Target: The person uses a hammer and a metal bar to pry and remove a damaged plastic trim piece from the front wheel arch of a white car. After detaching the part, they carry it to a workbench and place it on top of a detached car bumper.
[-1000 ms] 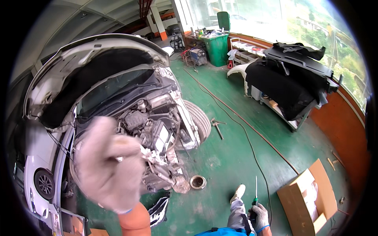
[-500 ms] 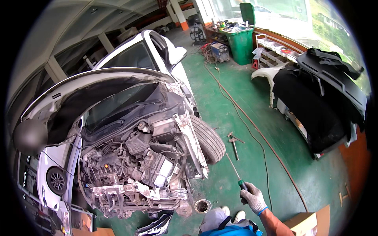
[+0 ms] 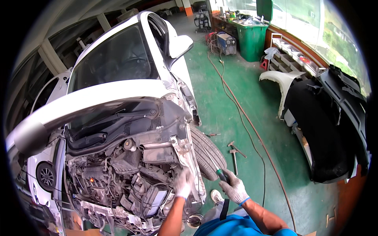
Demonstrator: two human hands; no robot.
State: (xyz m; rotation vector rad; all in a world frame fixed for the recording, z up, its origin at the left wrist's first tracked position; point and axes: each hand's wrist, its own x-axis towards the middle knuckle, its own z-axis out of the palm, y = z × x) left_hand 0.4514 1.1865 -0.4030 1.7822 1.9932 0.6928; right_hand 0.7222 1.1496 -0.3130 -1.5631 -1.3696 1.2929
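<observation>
Car: a white car is seen with its hood raised and the front bumper and panels removed, so that the engine bay is laid open.
Floor: a green painted floor is crossed by a long hose running from the far end toward the lower right.
Detached parts: a black bumper is propped at the right, with a white fender panel just beyond it.
Bin: a green bin is stood by the far wall; loose items are heaped on its top, and what lies inside cannot be told.
Shelf: a low rack beside the bin is filled with small items too small to identify.
Front wheel: the tyre is exposed just beside the stripped front corner.
Floor tools: two hammers are laid on the floor near the wheel.
Left hand: gloved, it is pressed against the bare front corner of the car; its fingers are curled loosely and nothing is seen gripped in them.
Right hand: gloved, it is closed around the dark green handle of a screwdriver.
Screwdriver: it is held between the wheel and the person's body, handle up and to the left; the shaft is hidden by the glove.
Small container: a round tin is set on the floor under the car's front; its contents cannot be made out.
</observation>
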